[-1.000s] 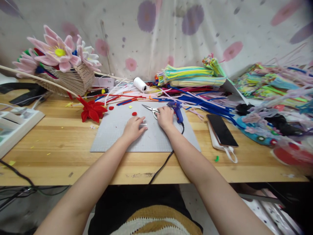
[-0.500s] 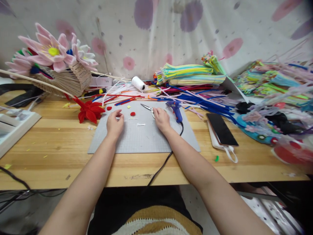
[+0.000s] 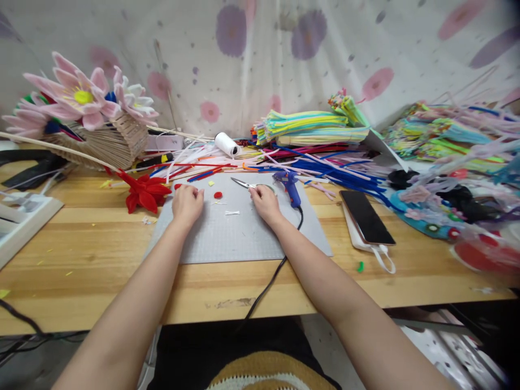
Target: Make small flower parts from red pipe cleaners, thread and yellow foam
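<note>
Over the left part of the grey cutting mat (image 3: 227, 244) is my left hand (image 3: 187, 206), its fingers curled in and largely hidden from view. A small red piece (image 3: 177, 186) shows just behind its knuckles. My right hand (image 3: 265, 203) is closed around the handles of the scissors (image 3: 241, 183), whose blades point to the far left. Between the hands lie a round red piece (image 3: 218, 195), a small yellow piece (image 3: 210, 183) and a short white strip (image 3: 232, 213). A red fuzzy flower (image 3: 146, 193) rests left of my left hand.
A blue glue gun (image 3: 290, 188) lies right of my right hand, its black cord (image 3: 264, 295) running to the front edge. A phone (image 3: 368, 216), a white thread spool (image 3: 226, 144), pipe cleaners (image 3: 345, 170) and a pink flower arrangement (image 3: 81, 97) stand around the mat.
My left hand has turned palm down and its fingers have curled in, moving slightly left. My right hand stays on the scissors. The whole view has shifted a little.
</note>
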Motion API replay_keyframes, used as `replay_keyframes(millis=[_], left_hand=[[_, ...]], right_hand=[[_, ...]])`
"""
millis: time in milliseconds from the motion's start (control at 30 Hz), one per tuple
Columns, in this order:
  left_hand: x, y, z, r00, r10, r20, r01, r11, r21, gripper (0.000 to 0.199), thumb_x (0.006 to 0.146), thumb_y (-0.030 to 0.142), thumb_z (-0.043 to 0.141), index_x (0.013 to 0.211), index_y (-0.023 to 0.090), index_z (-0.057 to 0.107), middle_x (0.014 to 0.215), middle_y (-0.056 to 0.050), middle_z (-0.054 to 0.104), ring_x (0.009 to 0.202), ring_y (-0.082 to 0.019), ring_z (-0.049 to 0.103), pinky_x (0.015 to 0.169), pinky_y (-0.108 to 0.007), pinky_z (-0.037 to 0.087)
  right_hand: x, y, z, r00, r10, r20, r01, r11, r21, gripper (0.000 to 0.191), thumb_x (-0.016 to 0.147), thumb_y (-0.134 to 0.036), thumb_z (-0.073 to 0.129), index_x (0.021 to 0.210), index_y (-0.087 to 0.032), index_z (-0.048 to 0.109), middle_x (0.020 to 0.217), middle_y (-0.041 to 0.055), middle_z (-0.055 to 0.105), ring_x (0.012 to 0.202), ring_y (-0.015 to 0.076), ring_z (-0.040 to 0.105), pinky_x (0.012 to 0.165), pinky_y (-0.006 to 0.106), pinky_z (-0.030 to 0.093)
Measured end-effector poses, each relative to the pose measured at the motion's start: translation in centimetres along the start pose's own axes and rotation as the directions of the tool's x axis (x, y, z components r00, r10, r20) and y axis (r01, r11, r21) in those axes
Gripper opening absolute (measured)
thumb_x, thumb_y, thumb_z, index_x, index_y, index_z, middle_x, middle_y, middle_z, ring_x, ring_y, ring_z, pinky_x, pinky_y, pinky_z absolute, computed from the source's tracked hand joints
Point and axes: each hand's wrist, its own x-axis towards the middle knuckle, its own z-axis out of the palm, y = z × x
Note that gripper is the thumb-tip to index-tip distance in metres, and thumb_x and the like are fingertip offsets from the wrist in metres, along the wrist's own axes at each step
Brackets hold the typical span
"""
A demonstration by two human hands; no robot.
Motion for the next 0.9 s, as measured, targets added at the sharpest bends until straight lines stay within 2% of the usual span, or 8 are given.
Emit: replay_keyframes(millis=[133,233,400,600,733,833,900], left_hand=[[1.8,1.0,1.1,0.995,0.085,0.046,-0.085,0.996,0.016,0.010,0.075,0.029,0.051,0.074,0.020,0.055,0.093,-0.011,0.059,0.097,-0.027,0.050,0.087,-0.040,0.037],[2.8,1.1,2.1,0.985,0.141,0.099,-0.147,0.988,0.054,0.021,0.072,0.026,0.055,0.091,0.019,0.058,0.102,-0.012,0.058,0.101,-0.029,0.049,0.087,-0.042,0.037],[3.4,0.8,3.0,0.980,0.156,0.125,-0.165,0.984,0.061,0.020,0.073,0.025,0.052,0.091,0.021,0.062,0.099,-0.013,0.061,0.101,-0.030,0.050,0.085,-0.042,0.038],[3.0,0.3,2.3,0.982,0.135,0.134,-0.144,0.988,0.054,0.030,0.075,0.022,0.047,0.102,0.021,0.062,0.097,-0.009,0.065,0.095,-0.027,0.056,0.079,-0.037,0.042],[2.8,-0.6,1.4,0.970,0.162,0.180,-0.176,0.982,0.064,0.037,0.073,0.024,0.049,0.108,0.018,0.059,0.103,-0.008,0.064,0.099,-0.024,0.055,0.084,-0.035,0.042],[3.0,-1.2,0.8,0.964,0.181,0.196,-0.191,0.981,0.036,0.038,0.071,0.024,0.051,0.108,0.017,0.058,0.110,-0.008,0.062,0.104,-0.024,0.053,0.090,-0.034,0.040],[3.0,-1.3,0.5,0.969,0.169,0.178,-0.173,0.985,0.004,0.031,0.072,0.026,0.051,0.101,0.017,0.060,0.108,-0.008,0.062,0.103,-0.023,0.053,0.090,-0.034,0.040]], right_hand=[[-0.1,0.4,0.3,0.999,-0.037,-0.028,0.039,0.996,0.077,0.014,0.080,-0.025,0.046,0.085,-0.018,0.057,0.087,0.0037,0.061,0.080,0.0147,0.054,0.076,0.025,0.039],[-0.1,0.5,0.4,0.999,-0.042,-0.019,0.044,0.992,0.119,0.018,0.079,-0.023,0.046,0.093,-0.018,0.056,0.089,0.0037,0.062,0.081,0.0149,0.055,0.079,0.027,0.040],[-0.1,0.5,0.4,0.999,-0.040,-0.017,0.043,0.988,0.146,0.023,0.078,-0.022,0.047,0.098,-0.018,0.055,0.087,0.0035,0.062,0.081,0.0153,0.055,0.079,0.028,0.040],[-0.4,0.6,0.5,0.997,-0.069,-0.024,0.071,0.986,0.148,0.024,0.077,-0.020,0.047,0.100,-0.017,0.055,0.087,0.0040,0.062,0.083,0.0163,0.055,0.079,0.029,0.041],[-0.4,0.2,0.2,0.995,-0.102,-0.011,0.103,0.990,0.101,0.025,0.077,-0.018,0.048,0.101,-0.016,0.056,0.087,0.0052,0.062,0.084,0.0175,0.054,0.080,0.031,0.041],[0.1,-0.8,-0.2,0.988,-0.149,0.029,0.147,0.988,0.057,0.025,0.077,-0.016,0.049,0.100,-0.016,0.057,0.090,0.0063,0.062,0.087,0.0176,0.054,0.082,0.031,0.041],[0.6,-1.5,-0.6,0.984,-0.160,0.074,0.157,0.987,0.042,0.023,0.078,-0.017,0.049,0.099,-0.016,0.059,0.093,0.0063,0.062,0.088,0.0169,0.054,0.082,0.030,0.040]])
